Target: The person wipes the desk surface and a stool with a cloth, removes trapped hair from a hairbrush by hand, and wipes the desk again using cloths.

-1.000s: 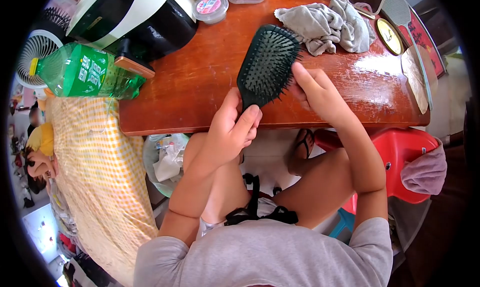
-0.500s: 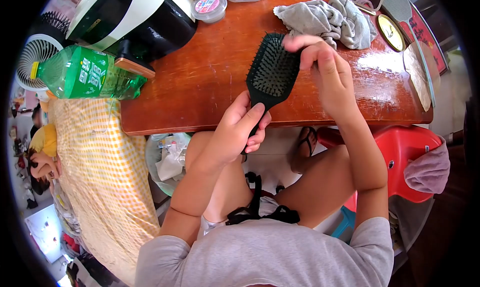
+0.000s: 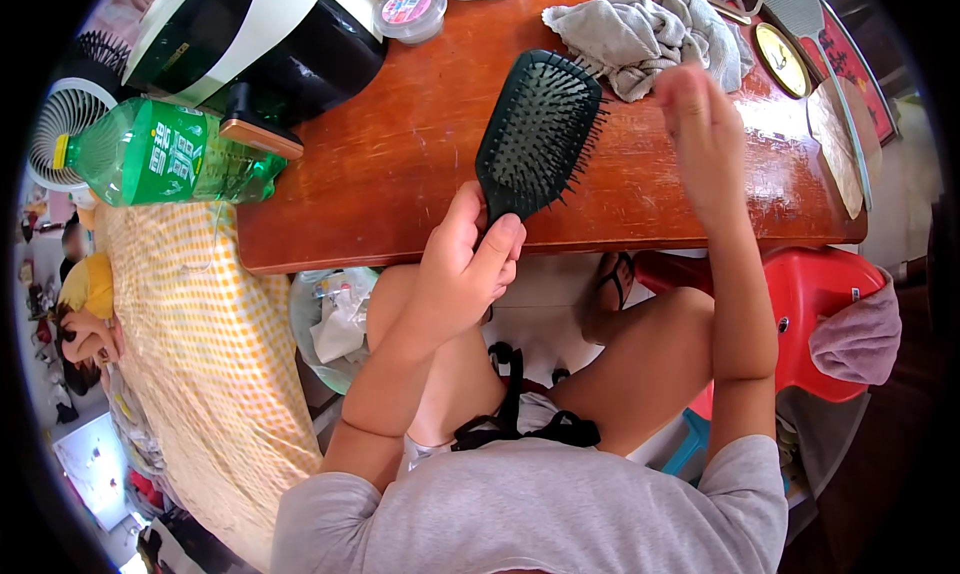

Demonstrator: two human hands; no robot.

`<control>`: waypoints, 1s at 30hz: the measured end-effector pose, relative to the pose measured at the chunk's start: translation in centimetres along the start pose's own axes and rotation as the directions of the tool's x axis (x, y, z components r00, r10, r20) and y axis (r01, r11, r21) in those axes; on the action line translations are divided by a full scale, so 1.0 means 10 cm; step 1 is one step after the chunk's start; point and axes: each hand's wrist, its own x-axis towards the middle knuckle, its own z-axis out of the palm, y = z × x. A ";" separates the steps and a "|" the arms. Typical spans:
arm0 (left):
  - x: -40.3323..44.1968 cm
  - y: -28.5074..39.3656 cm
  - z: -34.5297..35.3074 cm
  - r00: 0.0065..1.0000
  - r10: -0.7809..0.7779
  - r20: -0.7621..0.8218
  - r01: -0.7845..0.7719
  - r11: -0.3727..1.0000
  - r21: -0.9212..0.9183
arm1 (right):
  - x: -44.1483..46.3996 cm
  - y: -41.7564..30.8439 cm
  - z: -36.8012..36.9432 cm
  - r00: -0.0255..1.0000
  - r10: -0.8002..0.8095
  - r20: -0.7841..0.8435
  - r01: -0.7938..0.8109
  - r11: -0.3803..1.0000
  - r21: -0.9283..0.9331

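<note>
A dark paddle hairbrush (image 3: 540,129) is held up over the front edge of the wooden table (image 3: 420,154), its bristles facing up. My left hand (image 3: 473,259) is closed around its handle. To the right of the brush, apart from it, my right hand (image 3: 703,144) is raised over the table. Its fingers are bent and pressed together, and the fingertips are blurred, so anything between them is too small to make out. Behind my right hand lies a crumpled grey cloth (image 3: 625,39).
A black and white appliance (image 3: 330,54) and a green bottle (image 3: 170,154) stand at the left. Round plastic tub (image 3: 410,12) at the back. Red stool (image 3: 815,304) with a purple cloth (image 3: 858,329) at the right. A bin with a plastic bag (image 3: 335,324) sits below the table.
My right hand has moved away from the brush, to the right and up. The brush tilted upright and then leaned back, still in my left hand.
</note>
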 end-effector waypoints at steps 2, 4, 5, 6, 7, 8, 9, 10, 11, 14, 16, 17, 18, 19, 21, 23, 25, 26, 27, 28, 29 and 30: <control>0.00 -0.01 -0.01 1.000 0.015 0.000 -0.015 1.000 0.008 | -0.02 -0.02 0.19 0.926 -0.375 0.055 0.374 0.883 -0.284; 0.01 -0.03 -0.02 1.000 0.029 0.004 -0.029 0.999 0.017 | -0.12 -0.16 0.23 0.979 -0.100 0.177 0.144 0.956 -0.257; 0.02 -0.05 -0.02 0.999 0.050 -0.010 -0.048 0.991 0.126 | -0.09 -0.19 0.20 0.943 0.058 0.326 0.046 0.953 -0.301; 0.03 -0.07 -0.02 0.997 0.073 -0.023 -0.065 0.970 0.235 | -0.06 -0.23 0.17 0.863 0.215 0.457 -0.043 0.933 -0.358; 0.03 -0.06 -0.02 0.997 0.072 -0.024 -0.064 0.970 0.235 | -0.07 -0.21 0.18 0.862 0.216 0.458 -0.043 0.933 -0.358; 0.03 -0.05 -0.03 0.997 0.062 -0.045 -0.052 0.981 0.185 | -0.10 -0.18 0.19 0.853 0.166 0.495 -0.079 0.978 -0.193; 0.03 -0.04 -0.03 0.996 0.051 -0.067 -0.041 0.990 0.134 | -0.11 -0.16 0.20 0.845 0.111 0.523 -0.117 0.993 -0.022; 0.02 -0.02 -0.03 0.996 0.050 -0.068 -0.041 0.990 0.136 | -0.11 -0.13 0.20 0.845 0.111 0.523 -0.118 0.993 -0.020; 0.01 0.02 -0.03 1.000 0.011 -0.022 -0.010 0.998 0.065 | -0.11 -0.11 0.20 0.896 0.062 0.439 -0.143 0.978 0.153; 0.00 0.06 -0.04 0.998 -0.036 0.052 0.037 0.999 -0.021 | -0.05 0.06 0.22 0.955 -0.050 0.293 -0.122 0.833 0.539; 0.00 0.05 -0.04 0.996 -0.045 0.071 0.048 0.998 -0.035 | -0.02 0.02 0.25 0.976 -0.183 0.118 0.043 0.693 0.720; 0.00 0.04 -0.04 0.996 -0.051 0.078 0.054 0.998 -0.034 | -0.03 -0.01 0.25 0.975 -0.163 0.152 -0.010 0.651 0.759; 0.00 0.04 -0.04 0.995 -0.057 0.086 0.060 0.998 -0.032 | -0.05 -0.08 0.26 0.975 -0.162 0.153 -0.011 0.650 0.760; -0.01 0.04 -0.04 0.995 -0.059 0.086 0.062 0.998 -0.031 | -0.08 -0.17 0.29 0.987 -0.050 0.150 -0.097 0.559 0.823; -0.03 0.06 -0.03 0.991 -0.057 0.117 0.061 0.998 -0.030 | -0.07 -0.16 0.24 0.985 0.064 0.157 -0.169 0.450 0.877; -0.03 0.05 -0.02 0.992 -0.060 0.110 0.064 0.997 -0.040 | 0.00 -0.03 0.07 0.905 -0.146 0.400 -0.350 0.280 0.894; -0.03 0.06 -0.02 0.993 -0.061 0.100 0.066 0.996 -0.053 | -0.04 -0.08 0.05 0.922 -0.108 0.371 -0.283 0.464 0.840; -0.03 0.06 -0.03 0.991 -0.059 0.118 0.069 0.995 -0.078 | -0.08 -0.12 0.05 0.939 -0.079 0.334 -0.213 0.629 0.748; -0.03 0.07 -0.04 0.989 -0.058 0.136 0.072 0.992 -0.102 | -0.11 -0.17 0.05 0.939 -0.079 0.335 -0.215 0.627 0.749; -0.03 0.07 -0.04 0.989 -0.059 0.135 0.073 0.992 -0.101 | -0.16 -0.24 0.08 0.957 -0.147 0.248 -0.021 0.822 0.569; -0.04 0.06 -0.03 0.988 -0.068 0.138 0.081 0.993 -0.090 | -0.19 -0.29 0.11 0.954 -0.237 0.181 0.169 0.931 0.324; -0.04 0.06 -0.02 0.987 -0.077 0.140 0.089 0.993 -0.081 | -0.23 -0.32 0.14 0.955 -0.234 0.182 0.166 0.931 0.324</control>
